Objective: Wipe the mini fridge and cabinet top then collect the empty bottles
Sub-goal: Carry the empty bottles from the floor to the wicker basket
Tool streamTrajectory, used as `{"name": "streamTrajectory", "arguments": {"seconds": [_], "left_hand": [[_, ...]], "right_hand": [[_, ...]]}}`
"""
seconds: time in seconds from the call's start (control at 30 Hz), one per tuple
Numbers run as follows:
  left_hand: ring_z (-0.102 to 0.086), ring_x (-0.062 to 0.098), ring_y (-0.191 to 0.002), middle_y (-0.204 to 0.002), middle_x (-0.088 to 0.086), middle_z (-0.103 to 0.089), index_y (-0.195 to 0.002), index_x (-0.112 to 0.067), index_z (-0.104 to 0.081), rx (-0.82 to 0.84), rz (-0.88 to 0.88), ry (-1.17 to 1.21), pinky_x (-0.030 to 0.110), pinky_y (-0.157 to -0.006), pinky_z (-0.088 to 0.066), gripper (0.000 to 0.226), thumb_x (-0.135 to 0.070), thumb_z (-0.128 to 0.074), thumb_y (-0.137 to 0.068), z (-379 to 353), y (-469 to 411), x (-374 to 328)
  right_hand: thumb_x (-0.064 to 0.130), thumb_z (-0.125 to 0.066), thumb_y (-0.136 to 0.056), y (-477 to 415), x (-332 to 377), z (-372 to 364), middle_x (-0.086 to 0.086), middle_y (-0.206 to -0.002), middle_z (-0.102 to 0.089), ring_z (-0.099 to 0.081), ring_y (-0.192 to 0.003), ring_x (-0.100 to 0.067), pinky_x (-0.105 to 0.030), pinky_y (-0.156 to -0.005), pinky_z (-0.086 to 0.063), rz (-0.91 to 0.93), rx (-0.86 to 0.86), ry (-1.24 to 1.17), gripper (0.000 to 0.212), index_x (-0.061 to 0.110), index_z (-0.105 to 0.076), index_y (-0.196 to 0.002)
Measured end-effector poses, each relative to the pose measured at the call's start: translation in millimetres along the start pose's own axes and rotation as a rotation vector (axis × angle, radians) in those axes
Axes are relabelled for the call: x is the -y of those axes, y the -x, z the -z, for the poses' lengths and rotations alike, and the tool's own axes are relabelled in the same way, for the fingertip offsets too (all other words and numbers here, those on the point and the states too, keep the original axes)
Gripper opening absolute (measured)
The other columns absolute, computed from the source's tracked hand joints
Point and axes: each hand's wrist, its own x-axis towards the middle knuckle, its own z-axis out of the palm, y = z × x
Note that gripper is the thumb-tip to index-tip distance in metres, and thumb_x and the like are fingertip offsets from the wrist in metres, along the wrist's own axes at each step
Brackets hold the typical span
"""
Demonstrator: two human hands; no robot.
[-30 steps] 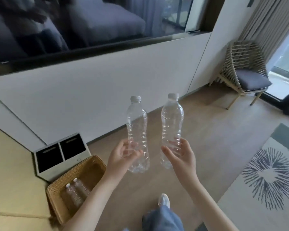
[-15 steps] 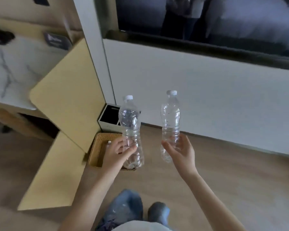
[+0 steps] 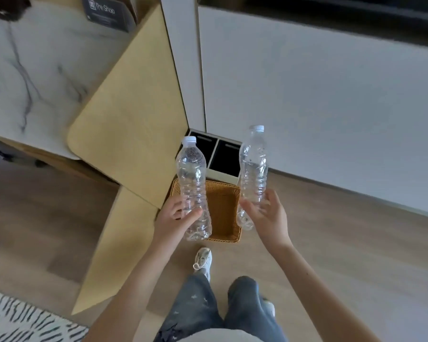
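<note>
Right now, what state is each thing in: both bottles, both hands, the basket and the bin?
Left bottle: capped, upright, looks empty.
Right bottle: capped, upright, looks empty.
Left hand: grips its bottle near the base.
Right hand: grips its bottle near the base.
Wicker basket: on floor, open-topped.
Two-slot bin: open, dark inside.

Seemingly empty bottles (image 3: pixel 192 174) in both hands (image 3: pixel 170 221)
</note>
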Motion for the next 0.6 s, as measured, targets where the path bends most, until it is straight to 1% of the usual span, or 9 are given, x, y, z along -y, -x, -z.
{"name": "streamTrajectory", "arguments": {"seconds": [0.07,0.1,0.2,0.33,0.4,0.47,0.53,0.6], "left_hand": [[-0.056,0.001,-0.111,-0.116,-0.019,-0.061,-0.117,-0.034,-0.057,0.03,0.014,-0.034,0.017,-0.081,-0.041,0.046,-0.033,-0.083,-0.079,5.7,-31.4,5.2],[-0.054,-0.002,-0.11,-0.113,-0.022,-0.059,-0.117,-0.035,-0.057,0.047,0.02,-0.048,0.015,-0.08,-0.04,0.044,-0.032,-0.081,-0.08,6.8,-46.7,8.2],[-0.05,-0.01,-0.103,-0.108,-0.028,-0.055,-0.113,-0.037,-0.055,0.095,0.051,-0.068,0.013,-0.079,-0.039,0.041,-0.029,-0.08,-0.081,5.8,-89.6,22.0],[-0.053,-0.004,-0.106,-0.115,-0.02,-0.058,-0.121,-0.03,-0.055,0.095,0.092,-0.078,0.014,-0.077,-0.039,0.049,-0.031,-0.081,-0.08,-1.6,-143.3,55.9],[-0.054,-0.002,-0.107,-0.117,-0.017,-0.06,-0.118,-0.034,-0.055,0.099,0.119,-0.083,0.015,-0.078,-0.039,0.046,-0.032,-0.081,-0.08,-8.9,-168.5,80.4],[-0.055,-0.002,-0.107,-0.113,-0.02,-0.06,-0.112,-0.039,-0.055,0.107,0.142,-0.076,0.015,-0.079,-0.04,0.041,-0.031,-0.081,-0.08,-18.6,-192.6,107.8],[-0.056,0.001,-0.109,-0.112,-0.019,-0.061,-0.115,-0.034,-0.056,0.119,0.149,-0.083,0.015,-0.08,-0.041,0.043,-0.029,-0.081,-0.08,-31.2,-221.2,143.7],[-0.056,0.004,-0.111,-0.115,-0.015,-0.062,-0.122,-0.028,-0.056,0.119,0.166,-0.091,0.014,-0.079,-0.04,0.05,-0.031,-0.081,-0.079,-44.9,-249.4,184.6]], "right_hand": [[0.059,-0.077,-0.069,-23.3,-8.1,-22.5,-0.001,-0.108,-0.071,-0.073,-0.087,-0.011,-0.034,-0.074,-0.062,-0.039,-0.026,0.023,0.057,0.027,-0.058,-0.112],[0.063,-0.075,-0.066,-34.1,-13.2,-32.6,0.0,-0.11,-0.07,-0.072,-0.09,-0.011,-0.037,-0.077,-0.062,-0.054,-0.039,0.027,0.06,0.029,-0.058,-0.112],[0.066,-0.073,-0.064,-66.2,-32.4,-58.6,0.002,-0.113,-0.068,-0.069,-0.097,-0.013,-0.041,-0.082,-0.06,-0.104,-0.09,0.034,0.061,0.033,-0.057,-0.112],[0.066,-0.075,-0.063,-107.2,-76.0,-84.7,0.001,-0.111,-0.067,-0.067,-0.1,-0.018,-0.048,-0.085,-0.058,-0.166,-0.115,0.051,0.054,0.038,-0.058,-0.106],[0.066,-0.076,-0.063,-124.3,-105.7,-95.1,0.0,-0.108,-0.068,-0.068,-0.099,-0.022,-0.049,-0.083,-0.058,-0.195,-0.121,0.073,0.049,0.04,-0.058,-0.1],[0.067,-0.076,-0.064,-140.6,-137.1,-105.2,0.0,-0.104,-0.069,-0.067,-0.097,-0.024,-0.049,-0.081,-0.058,-0.224,-0.119,0.099,0.046,0.04,-0.057,-0.096],[0.068,-0.076,-0.064,-160.2,-177.1,-116.5,0.001,-0.102,-0.069,-0.067,-0.097,-0.024,-0.049,-0.082,-0.058,-0.239,-0.107,0.113,0.047,0.038,-0.057,-0.096],[0.07,-0.075,-0.064,-180.1,-221.0,-127.7,0.002,-0.104,-0.069,-0.067,-0.098,-0.023,-0.048,-0.083,-0.058,-0.251,-0.094,0.12,0.05,0.038,-0.058,-0.099]]}}
